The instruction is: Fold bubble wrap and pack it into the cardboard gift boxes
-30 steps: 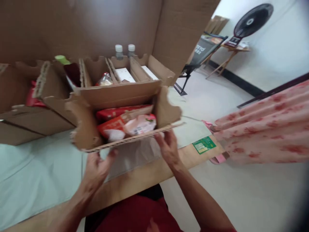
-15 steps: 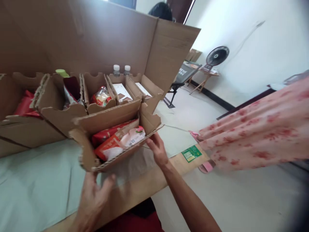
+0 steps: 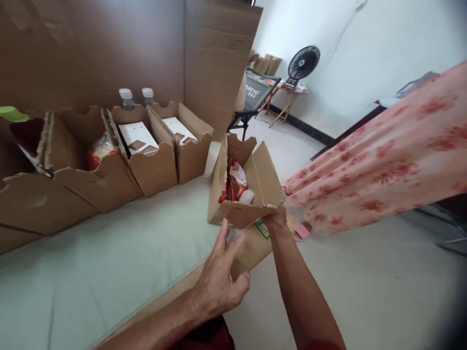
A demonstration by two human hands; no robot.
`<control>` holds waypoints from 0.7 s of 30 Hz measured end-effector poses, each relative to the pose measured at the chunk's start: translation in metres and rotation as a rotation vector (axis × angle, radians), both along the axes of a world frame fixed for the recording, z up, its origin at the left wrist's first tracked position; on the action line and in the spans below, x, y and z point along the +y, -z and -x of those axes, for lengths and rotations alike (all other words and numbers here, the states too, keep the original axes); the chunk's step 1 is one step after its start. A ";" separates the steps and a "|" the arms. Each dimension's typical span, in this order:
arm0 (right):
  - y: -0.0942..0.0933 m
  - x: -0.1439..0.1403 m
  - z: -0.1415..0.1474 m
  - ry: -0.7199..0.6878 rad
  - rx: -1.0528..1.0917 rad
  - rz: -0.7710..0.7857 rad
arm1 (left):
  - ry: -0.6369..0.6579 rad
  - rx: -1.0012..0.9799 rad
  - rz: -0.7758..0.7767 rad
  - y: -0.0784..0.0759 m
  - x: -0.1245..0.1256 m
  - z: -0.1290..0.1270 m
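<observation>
A small open cardboard box (image 3: 233, 214) with a red packet and a pink-and-white packet (image 3: 238, 181) inside is at the right end of the covered table. My right hand (image 3: 276, 218) holds its near right corner, the fingers mostly hidden behind the side wall. Just in front of the box is my left hand (image 3: 221, 274), open with fingers apart; its index fingertip lies close to the front wall, and I cannot tell whether it touches.
Several cardboard bins stand in a row at left, two with white cards (image 3: 138, 137). Two capped bottles (image 3: 127, 99) rise behind them, before a tall cardboard panel (image 3: 219, 63). A floral curtain (image 3: 386, 165) hangs right; a folding chair (image 3: 253, 95) and a fan (image 3: 304, 63) stand beyond.
The small box has moved right, away from the row of bins, and turned so that a short end faces me. My left hand has come off its left end. The view has shifted.
</observation>
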State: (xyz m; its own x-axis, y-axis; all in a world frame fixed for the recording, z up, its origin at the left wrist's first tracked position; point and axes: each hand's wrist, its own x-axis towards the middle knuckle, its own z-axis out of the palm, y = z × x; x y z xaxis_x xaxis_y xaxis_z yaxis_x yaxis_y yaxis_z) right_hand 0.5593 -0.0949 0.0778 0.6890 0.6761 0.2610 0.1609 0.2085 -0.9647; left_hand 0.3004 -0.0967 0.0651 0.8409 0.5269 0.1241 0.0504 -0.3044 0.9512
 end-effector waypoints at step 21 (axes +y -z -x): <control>0.004 0.127 -0.112 -0.339 -0.016 0.182 | -0.381 0.086 -0.839 0.053 0.077 0.071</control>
State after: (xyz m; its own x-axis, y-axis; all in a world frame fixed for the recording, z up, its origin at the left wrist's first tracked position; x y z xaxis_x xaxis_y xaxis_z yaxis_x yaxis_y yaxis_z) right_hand 0.6713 0.0323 0.0740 0.4149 0.9013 0.1244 0.1273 0.0779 -0.9888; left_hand 0.2289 -0.0196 0.0118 0.6534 0.5356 0.5350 0.3489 -0.8403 0.4150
